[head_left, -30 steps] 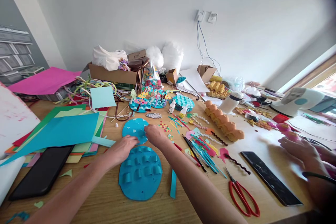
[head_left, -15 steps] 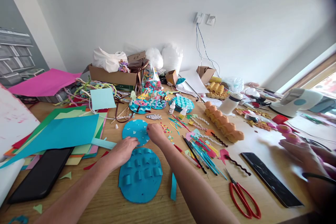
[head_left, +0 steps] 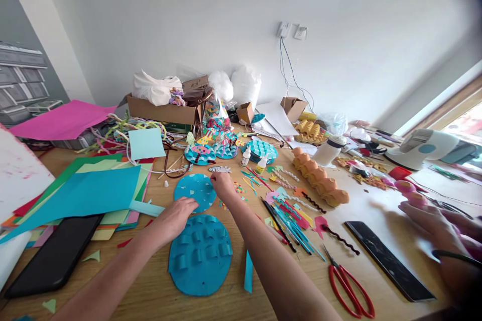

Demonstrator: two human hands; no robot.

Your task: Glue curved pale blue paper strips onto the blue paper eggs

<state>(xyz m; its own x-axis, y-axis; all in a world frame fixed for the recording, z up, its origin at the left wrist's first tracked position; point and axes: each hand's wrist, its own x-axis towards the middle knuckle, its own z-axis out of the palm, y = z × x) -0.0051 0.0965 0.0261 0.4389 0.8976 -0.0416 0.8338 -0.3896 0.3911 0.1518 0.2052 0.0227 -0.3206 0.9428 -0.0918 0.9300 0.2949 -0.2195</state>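
A round blue paper disc (head_left: 192, 191) with pale scraps on it lies on the table. My left hand (head_left: 184, 208) rests on its lower edge, fingers laid down and loosely spread. At the disc's upper right is my right hand (head_left: 223, 185), fingers curled together; whatever they pinch, if anything, is hidden. Just beyond the fingertips is a grey-and-white fish cutout (head_left: 218, 169), partly covered by the hand. Below my left hand lies a second blue disc (head_left: 201, 277) with rows of curled paper strips. Small coloured bits (head_left: 240, 188) are scattered right of my right hand.
Glue bottles (head_left: 246, 156) and finished blue pieces (head_left: 201, 154) stand behind. Red scissors (head_left: 352, 288), coloured sticks (head_left: 297, 230) and an orange egg carton (head_left: 320, 178) are on the right. Stacked coloured paper (head_left: 90, 190) lies left. Another person's hand (head_left: 433, 220) works at far right.
My right hand has moved slightly away from me, from the disc's right edge to the fish cutout. My left hand stays on the disc.
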